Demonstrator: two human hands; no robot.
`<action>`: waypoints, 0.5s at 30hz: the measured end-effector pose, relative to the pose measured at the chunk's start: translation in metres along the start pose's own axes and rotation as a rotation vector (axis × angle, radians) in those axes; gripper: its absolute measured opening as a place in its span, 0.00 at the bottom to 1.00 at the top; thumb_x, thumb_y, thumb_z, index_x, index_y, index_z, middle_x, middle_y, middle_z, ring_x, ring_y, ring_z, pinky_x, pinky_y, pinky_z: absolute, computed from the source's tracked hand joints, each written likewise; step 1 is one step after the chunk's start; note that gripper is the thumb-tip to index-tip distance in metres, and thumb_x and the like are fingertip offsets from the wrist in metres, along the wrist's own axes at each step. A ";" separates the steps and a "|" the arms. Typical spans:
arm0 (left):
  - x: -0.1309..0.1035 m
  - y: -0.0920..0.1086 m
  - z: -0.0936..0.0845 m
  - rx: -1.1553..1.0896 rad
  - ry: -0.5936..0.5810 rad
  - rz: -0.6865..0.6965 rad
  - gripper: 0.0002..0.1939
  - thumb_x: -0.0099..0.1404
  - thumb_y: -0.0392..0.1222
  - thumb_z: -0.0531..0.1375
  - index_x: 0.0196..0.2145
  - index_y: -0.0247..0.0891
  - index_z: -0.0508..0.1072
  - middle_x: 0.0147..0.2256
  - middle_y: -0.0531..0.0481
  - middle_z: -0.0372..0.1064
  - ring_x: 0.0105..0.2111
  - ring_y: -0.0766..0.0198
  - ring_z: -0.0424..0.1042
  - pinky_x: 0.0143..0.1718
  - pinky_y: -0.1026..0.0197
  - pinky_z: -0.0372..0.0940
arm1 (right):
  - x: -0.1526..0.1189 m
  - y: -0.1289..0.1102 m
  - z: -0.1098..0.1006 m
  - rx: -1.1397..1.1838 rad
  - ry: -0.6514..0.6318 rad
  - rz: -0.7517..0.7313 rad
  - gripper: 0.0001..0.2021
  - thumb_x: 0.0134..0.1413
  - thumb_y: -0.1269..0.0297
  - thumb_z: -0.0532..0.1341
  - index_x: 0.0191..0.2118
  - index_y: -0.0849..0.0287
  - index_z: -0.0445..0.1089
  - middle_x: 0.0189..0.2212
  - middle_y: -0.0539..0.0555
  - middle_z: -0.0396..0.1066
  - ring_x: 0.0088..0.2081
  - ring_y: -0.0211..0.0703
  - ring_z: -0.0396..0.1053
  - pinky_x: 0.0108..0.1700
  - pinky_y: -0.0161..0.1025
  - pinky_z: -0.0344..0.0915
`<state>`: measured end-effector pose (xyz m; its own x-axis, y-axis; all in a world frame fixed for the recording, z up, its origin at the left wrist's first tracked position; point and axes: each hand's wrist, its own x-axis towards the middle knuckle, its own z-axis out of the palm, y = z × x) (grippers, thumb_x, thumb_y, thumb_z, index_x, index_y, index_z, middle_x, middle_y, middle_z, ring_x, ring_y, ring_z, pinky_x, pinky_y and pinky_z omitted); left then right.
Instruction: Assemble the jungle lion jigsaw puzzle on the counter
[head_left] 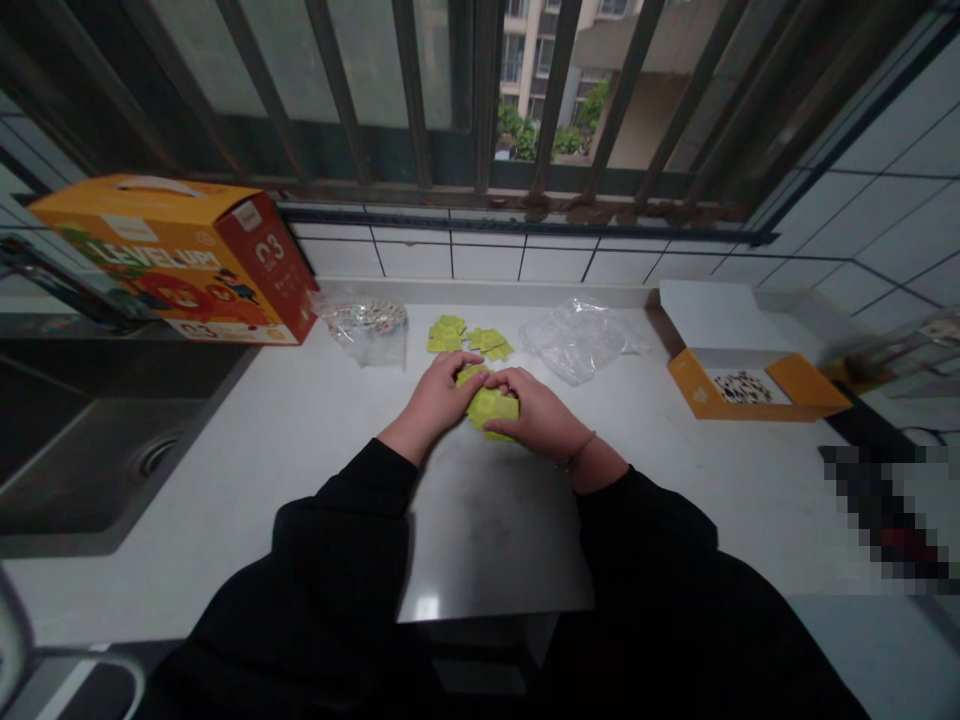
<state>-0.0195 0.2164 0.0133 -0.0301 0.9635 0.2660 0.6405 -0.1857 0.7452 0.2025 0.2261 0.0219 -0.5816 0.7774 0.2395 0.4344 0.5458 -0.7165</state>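
Observation:
Flat yellow-green puzzle pieces (493,406) lie in a loose cluster between my hands, at the middle of the white counter. My left hand (437,398) is curled around the left side of this cluster, its fingertips on the pieces. From the right, my right hand (541,412) pinches some of them between thumb and fingers. The two hands almost touch, and they cover part of the cluster. Just beyond them, two more small heaps of yellow-green pieces rest on the counter, a left heap (446,333) and a right heap (489,343).
A clear bag with small multicoloured contents (367,325) lies left of the heaps. Crumpled clear plastic (577,340) lies to the right. An orange box (165,260) stands by the sink (112,400). An open orange-and-white box (720,410) sits at the right, below the barred window.

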 end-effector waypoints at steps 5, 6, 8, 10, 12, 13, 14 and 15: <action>-0.005 0.014 0.002 -0.369 -0.129 -0.030 0.17 0.75 0.54 0.63 0.53 0.42 0.80 0.52 0.43 0.82 0.53 0.51 0.80 0.60 0.44 0.75 | 0.002 0.004 0.005 0.023 0.206 0.116 0.50 0.40 0.59 0.85 0.69 0.56 0.67 0.63 0.65 0.71 0.55 0.58 0.75 0.58 0.56 0.76; -0.007 0.017 0.001 -0.415 -0.156 -0.018 0.18 0.73 0.54 0.65 0.54 0.42 0.79 0.53 0.43 0.82 0.53 0.51 0.81 0.60 0.45 0.75 | 0.001 0.004 0.003 0.039 0.177 0.136 0.48 0.42 0.57 0.85 0.69 0.56 0.68 0.61 0.64 0.73 0.53 0.58 0.76 0.57 0.56 0.76; -0.010 0.023 -0.002 -0.476 -0.188 0.012 0.20 0.69 0.53 0.69 0.54 0.43 0.79 0.54 0.43 0.82 0.53 0.51 0.81 0.60 0.45 0.75 | 0.001 0.002 0.000 0.066 0.097 0.124 0.37 0.49 0.57 0.82 0.64 0.54 0.73 0.54 0.59 0.78 0.50 0.56 0.78 0.56 0.54 0.76; -0.012 0.027 -0.004 -0.493 -0.194 0.042 0.21 0.68 0.52 0.71 0.55 0.43 0.79 0.55 0.42 0.82 0.54 0.50 0.81 0.61 0.44 0.75 | 0.002 0.000 -0.005 0.030 0.111 0.057 0.26 0.56 0.59 0.78 0.59 0.53 0.76 0.51 0.57 0.80 0.52 0.57 0.78 0.58 0.54 0.75; -0.012 0.027 -0.004 -0.476 -0.157 0.069 0.20 0.71 0.54 0.68 0.56 0.43 0.78 0.57 0.41 0.81 0.58 0.49 0.79 0.64 0.43 0.73 | 0.002 -0.002 -0.009 -0.079 0.231 0.002 0.20 0.60 0.62 0.76 0.56 0.54 0.76 0.52 0.59 0.79 0.56 0.59 0.76 0.62 0.56 0.72; -0.012 0.026 -0.004 -0.452 -0.123 0.077 0.20 0.73 0.55 0.66 0.56 0.43 0.77 0.58 0.41 0.80 0.60 0.49 0.78 0.65 0.42 0.72 | 0.002 -0.001 -0.011 -0.141 0.282 -0.009 0.19 0.61 0.63 0.75 0.56 0.54 0.77 0.53 0.61 0.77 0.57 0.61 0.74 0.63 0.57 0.71; -0.011 0.024 -0.003 -0.417 -0.089 0.081 0.20 0.74 0.55 0.65 0.57 0.43 0.77 0.60 0.40 0.78 0.63 0.49 0.76 0.67 0.42 0.70 | 0.002 -0.001 -0.012 -0.196 0.306 -0.009 0.20 0.60 0.63 0.75 0.57 0.54 0.76 0.54 0.62 0.76 0.59 0.62 0.73 0.65 0.59 0.70; -0.010 0.021 -0.002 -0.370 -0.065 0.083 0.20 0.74 0.55 0.65 0.58 0.43 0.76 0.61 0.40 0.77 0.65 0.49 0.74 0.69 0.41 0.69 | 0.001 0.000 -0.013 -0.238 0.298 -0.002 0.23 0.59 0.63 0.76 0.58 0.54 0.76 0.56 0.64 0.74 0.61 0.64 0.71 0.66 0.61 0.69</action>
<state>-0.0071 0.2022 0.0276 0.0666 0.9501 0.3047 0.3177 -0.3096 0.8962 0.2106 0.2315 0.0302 -0.3723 0.8138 0.4463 0.6012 0.5778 -0.5521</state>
